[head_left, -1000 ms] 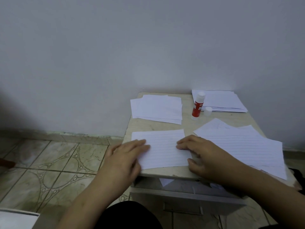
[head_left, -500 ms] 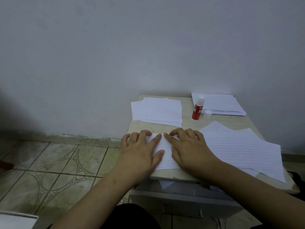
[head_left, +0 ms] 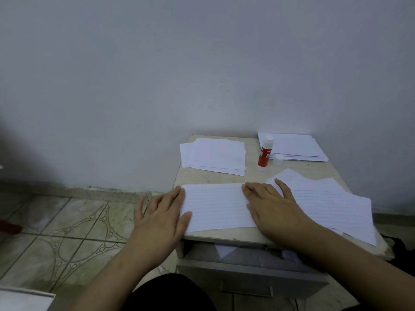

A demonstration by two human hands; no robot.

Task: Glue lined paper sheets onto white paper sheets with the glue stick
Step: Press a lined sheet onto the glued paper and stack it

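Both flat hands, left (head_left: 160, 217) and right (head_left: 272, 206), press the lined sheet's (head_left: 216, 206) opposite ends.

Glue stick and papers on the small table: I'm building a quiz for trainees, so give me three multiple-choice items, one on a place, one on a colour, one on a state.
1. Where does the glue stick stand?
A. At the table's back, between two paper stacks
B. On the floor
C. In the left hand

2. What colour is its label?
A. Green
B. Red
C. Black

3. How do the left hand and right hand lie?
A. Curled round the cap
B. Raised in the air
C. Flat on the ends of the lined sheet

Key: 1 A, it stands upright by the far stacks. 2 B, a red band shows under the white top. 3 C, straight fingers rest on the sheet; the cap sits apart.
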